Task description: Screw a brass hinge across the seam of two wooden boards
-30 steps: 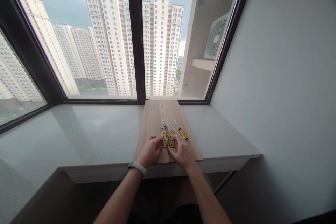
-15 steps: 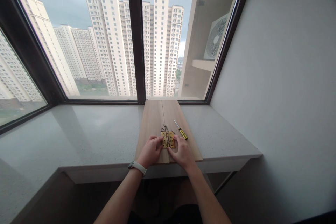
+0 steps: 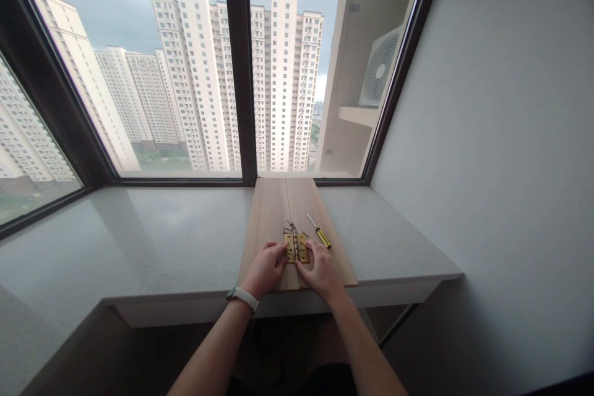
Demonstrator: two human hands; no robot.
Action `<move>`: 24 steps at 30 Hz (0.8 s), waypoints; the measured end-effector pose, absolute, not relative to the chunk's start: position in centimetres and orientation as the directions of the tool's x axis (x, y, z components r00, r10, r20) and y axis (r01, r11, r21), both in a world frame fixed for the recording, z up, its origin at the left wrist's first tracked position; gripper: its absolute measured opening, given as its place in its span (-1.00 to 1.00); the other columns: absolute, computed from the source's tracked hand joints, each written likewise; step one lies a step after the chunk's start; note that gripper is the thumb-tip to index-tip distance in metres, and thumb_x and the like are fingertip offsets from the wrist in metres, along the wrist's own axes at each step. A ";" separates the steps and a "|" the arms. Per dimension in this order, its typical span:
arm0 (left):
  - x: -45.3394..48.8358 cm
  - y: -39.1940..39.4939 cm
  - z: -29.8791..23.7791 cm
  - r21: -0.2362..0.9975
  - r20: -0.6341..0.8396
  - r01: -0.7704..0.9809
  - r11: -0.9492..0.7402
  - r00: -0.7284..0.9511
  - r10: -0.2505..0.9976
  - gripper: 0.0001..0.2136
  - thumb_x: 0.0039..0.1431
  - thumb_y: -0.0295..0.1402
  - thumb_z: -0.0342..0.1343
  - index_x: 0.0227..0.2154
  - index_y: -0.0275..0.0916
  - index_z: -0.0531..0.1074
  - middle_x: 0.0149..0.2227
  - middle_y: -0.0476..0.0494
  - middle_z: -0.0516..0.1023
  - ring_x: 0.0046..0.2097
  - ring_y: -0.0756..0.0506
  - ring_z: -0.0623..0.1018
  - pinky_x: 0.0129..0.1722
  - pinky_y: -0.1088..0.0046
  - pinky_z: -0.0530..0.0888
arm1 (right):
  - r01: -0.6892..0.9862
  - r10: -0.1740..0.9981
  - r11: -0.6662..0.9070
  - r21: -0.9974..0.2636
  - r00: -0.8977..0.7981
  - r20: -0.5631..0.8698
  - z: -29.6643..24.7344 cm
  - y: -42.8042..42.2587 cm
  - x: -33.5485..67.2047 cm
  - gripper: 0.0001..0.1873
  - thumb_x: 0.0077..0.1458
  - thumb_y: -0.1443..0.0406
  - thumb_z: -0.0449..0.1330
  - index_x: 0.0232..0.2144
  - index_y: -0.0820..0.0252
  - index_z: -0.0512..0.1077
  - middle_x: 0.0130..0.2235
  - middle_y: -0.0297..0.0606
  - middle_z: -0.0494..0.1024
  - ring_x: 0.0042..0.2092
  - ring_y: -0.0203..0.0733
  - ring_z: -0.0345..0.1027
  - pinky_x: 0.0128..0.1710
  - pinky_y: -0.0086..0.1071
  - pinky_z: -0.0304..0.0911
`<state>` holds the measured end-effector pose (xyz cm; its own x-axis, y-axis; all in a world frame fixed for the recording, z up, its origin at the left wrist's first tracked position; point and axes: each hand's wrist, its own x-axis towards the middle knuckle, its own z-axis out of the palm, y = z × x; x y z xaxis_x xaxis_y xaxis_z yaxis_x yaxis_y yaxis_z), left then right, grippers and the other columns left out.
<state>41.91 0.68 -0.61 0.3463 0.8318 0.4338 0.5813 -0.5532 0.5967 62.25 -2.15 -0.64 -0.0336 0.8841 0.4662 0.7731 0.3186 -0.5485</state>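
- Nearest, 8 and 4 o'clock: our left hand (image 3: 266, 264) and right hand (image 3: 321, 267), each grip narrow, holding one side of the hinge (image 3: 303, 253).
- Centre: the hinge, spread across the seam of two wooden boards (image 3: 266, 213); positioned, we judge, but unfastened.
- 12 o'clock: screws (image 3: 291, 226), loose, apparently undriven.
- 2 o'clock: screwdriver (image 3: 321, 234), unheld.

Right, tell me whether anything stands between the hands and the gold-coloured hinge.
Nothing visible does: the left hand and right hand have their fingers at the sides of the gold-coloured hinge. The loose screws lie by its far edge and the screwdriver lies just beyond the right hand; neither comes between.
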 end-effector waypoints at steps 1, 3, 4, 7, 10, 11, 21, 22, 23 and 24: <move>41.9 0.7 -0.6 0.593 0.434 0.584 -0.554 0.349 0.831 -0.58 0.24 -0.45 0.08 0.16 -0.15 0.44 0.09 -0.13 0.55 0.15 -0.16 0.44 0.21 0.25 0.40 | 0.774 0.884 0.317 -0.548 -0.032 0.467 -0.7 -2.1 62.3 -0.45 0.05 0.15 0.27 0.10 0.12 0.37 0.00 -0.11 0.50 0.06 0.01 0.39 0.11 -0.16 0.30; 41.9 0.6 -0.6 0.581 0.435 0.589 -0.561 0.358 0.826 -0.59 0.25 -0.45 0.07 0.16 -0.16 0.43 0.10 -0.13 0.55 0.15 -0.17 0.43 0.20 0.26 0.41 | 0.774 0.883 0.319 -0.547 -0.034 0.467 -0.7 -2.1 62.3 -0.46 0.05 0.15 0.28 0.09 0.12 0.38 0.00 -0.11 0.50 0.06 0.01 0.39 0.11 -0.16 0.29; 41.9 0.6 -0.5 0.571 0.438 0.594 -0.567 0.364 0.822 -0.59 0.26 -0.44 0.06 0.16 -0.16 0.43 0.11 -0.13 0.55 0.15 -0.17 0.42 0.20 0.26 0.41 | 0.773 0.883 0.322 -0.546 -0.037 0.467 -0.6 -2.1 62.3 -0.46 0.05 0.15 0.27 0.09 0.12 0.38 0.00 -0.10 0.50 0.06 0.01 0.39 0.11 -0.16 0.29; 42.2 0.2 -0.4 0.498 0.454 0.631 -0.595 0.395 0.799 -0.60 0.31 -0.44 -0.02 0.18 -0.17 0.40 0.15 -0.14 0.51 0.17 -0.16 0.40 0.20 0.25 0.39 | 0.774 0.883 0.328 -0.541 -0.049 0.466 -0.5 -2.1 62.3 -0.48 0.06 0.15 0.27 0.08 0.14 0.38 0.00 -0.10 0.50 0.06 0.01 0.38 0.12 -0.16 0.29; 42.5 -0.4 -0.3 0.379 0.451 0.691 -0.616 0.443 0.775 -0.57 0.32 -0.45 -0.05 0.23 -0.19 0.35 0.21 -0.19 0.45 0.20 -0.19 0.37 0.21 0.20 0.36 | 0.778 0.881 0.336 -0.531 -0.060 0.470 -0.5 -2.1 62.3 -0.48 0.07 0.16 0.26 0.07 0.17 0.38 -0.01 -0.09 0.49 0.07 0.01 0.37 0.12 -0.15 0.29; 42.6 -0.6 -0.3 0.343 0.443 0.708 -0.618 0.458 0.771 -0.55 0.32 -0.44 -0.04 0.24 -0.21 0.32 0.22 -0.22 0.43 0.20 -0.21 0.36 0.20 0.19 0.36 | 0.778 0.879 0.341 -0.528 -0.064 0.473 -0.5 -2.1 62.3 -0.48 0.07 0.16 0.26 0.07 0.17 0.37 -0.01 -0.09 0.49 0.07 0.01 0.37 0.13 -0.14 0.28; 42.9 -1.5 0.5 0.214 0.408 0.773 -0.597 0.484 0.774 -0.51 0.31 -0.39 -0.04 0.29 -0.24 0.24 0.26 -0.27 0.38 0.21 -0.26 0.34 0.17 0.19 0.31 | 0.781 0.873 0.348 -0.518 -0.068 0.483 -0.7 -2.0 62.3 -0.48 0.08 0.17 0.26 0.08 0.17 0.37 0.01 -0.09 0.49 0.09 0.00 0.35 0.16 -0.15 0.26; 42.9 -1.5 0.4 0.214 0.405 0.775 -0.595 0.483 0.776 -0.51 0.32 -0.38 -0.04 0.29 -0.24 0.24 0.26 -0.27 0.38 0.21 -0.26 0.34 0.17 0.19 0.31 | 0.783 0.872 0.349 -0.516 -0.070 0.484 -0.7 -2.0 62.3 -0.48 0.08 0.17 0.26 0.08 0.17 0.37 0.01 -0.09 0.49 0.09 0.00 0.35 0.16 -0.15 0.26; 42.9 -1.5 0.4 0.216 0.404 0.775 -0.594 0.483 0.777 -0.51 0.31 -0.38 -0.04 0.29 -0.24 0.24 0.26 -0.27 0.37 0.21 -0.26 0.34 0.17 0.19 0.31 | 0.784 0.872 0.350 -0.512 -0.072 0.484 -0.6 -2.0 62.3 -0.48 0.08 0.17 0.26 0.08 0.18 0.37 0.01 -0.09 0.49 0.09 0.00 0.35 0.16 -0.15 0.26; 42.9 -1.4 0.4 0.219 0.403 0.774 -0.594 0.483 0.777 -0.51 0.31 -0.38 -0.03 0.29 -0.23 0.23 0.26 -0.27 0.37 0.21 -0.27 0.34 0.16 0.19 0.31 | 0.785 0.871 0.352 -0.509 -0.075 0.486 -0.6 -2.1 62.2 -0.48 0.08 0.16 0.26 0.08 0.18 0.37 0.01 -0.08 0.49 0.09 0.01 0.34 0.16 -0.15 0.26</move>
